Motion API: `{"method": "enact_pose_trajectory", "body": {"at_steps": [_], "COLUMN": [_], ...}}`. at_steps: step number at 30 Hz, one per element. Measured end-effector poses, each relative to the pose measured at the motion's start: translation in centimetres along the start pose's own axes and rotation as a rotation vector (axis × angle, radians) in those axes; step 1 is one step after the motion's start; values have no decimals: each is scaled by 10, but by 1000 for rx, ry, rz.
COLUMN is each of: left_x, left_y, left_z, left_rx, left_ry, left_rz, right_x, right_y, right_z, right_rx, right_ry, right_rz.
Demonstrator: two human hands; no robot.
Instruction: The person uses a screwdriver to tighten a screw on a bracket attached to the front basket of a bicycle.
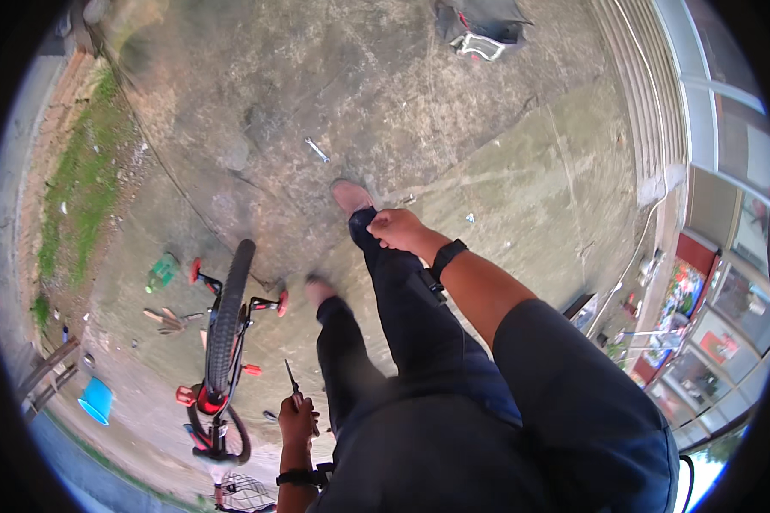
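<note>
My left hand [298, 421] is closed around a slim pointed tool [292, 381], its dark narrow tip rising above the fingers; its exact kind is hard to tell. My right hand [397, 229] hangs in front of my dark trouser leg, fingers curled together, and whatever may be between them is hidden. Left of my legs stands a bicycle [225, 329], apparently upside down, with a knobbly black tyre uppermost and red-tipped handlebar ends. A silver open-ended wrench [317, 150] lies on the concrete beyond my shoes.
A green bottle [162, 272] and some brownish gloves or rags [169, 321] lie left of the bicycle. Farther left stands a blue bucket [96, 400]. A dark bag [488, 24] rests at the far side. Concrete steps [652, 103] and a cable run along the right.
</note>
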State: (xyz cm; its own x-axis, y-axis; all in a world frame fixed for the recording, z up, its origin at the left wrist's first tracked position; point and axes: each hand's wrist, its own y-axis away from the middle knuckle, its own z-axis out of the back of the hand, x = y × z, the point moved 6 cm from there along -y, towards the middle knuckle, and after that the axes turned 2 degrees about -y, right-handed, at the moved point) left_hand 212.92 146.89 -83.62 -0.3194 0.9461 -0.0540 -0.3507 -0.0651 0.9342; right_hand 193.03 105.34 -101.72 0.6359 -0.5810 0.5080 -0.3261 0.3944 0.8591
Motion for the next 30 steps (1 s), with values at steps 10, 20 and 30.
{"method": "enact_pose_trajectory", "body": {"at_steps": [10,20,30], "left_x": [-16,25,22], "left_y": [-66,-105,-113], "left_z": [-89,-124,-125], "left_rx": [82,24,34], "left_ry": [189,329,406], "left_rz": [210,408,462], "right_x": [-42,-45,-14], "right_y": [-196,-364,-404], "right_z": [26,-25,-53], "right_rx": [-109,-109,-126], "right_ry": [432,961,1127], "right_rz": [-81,103,217]}}
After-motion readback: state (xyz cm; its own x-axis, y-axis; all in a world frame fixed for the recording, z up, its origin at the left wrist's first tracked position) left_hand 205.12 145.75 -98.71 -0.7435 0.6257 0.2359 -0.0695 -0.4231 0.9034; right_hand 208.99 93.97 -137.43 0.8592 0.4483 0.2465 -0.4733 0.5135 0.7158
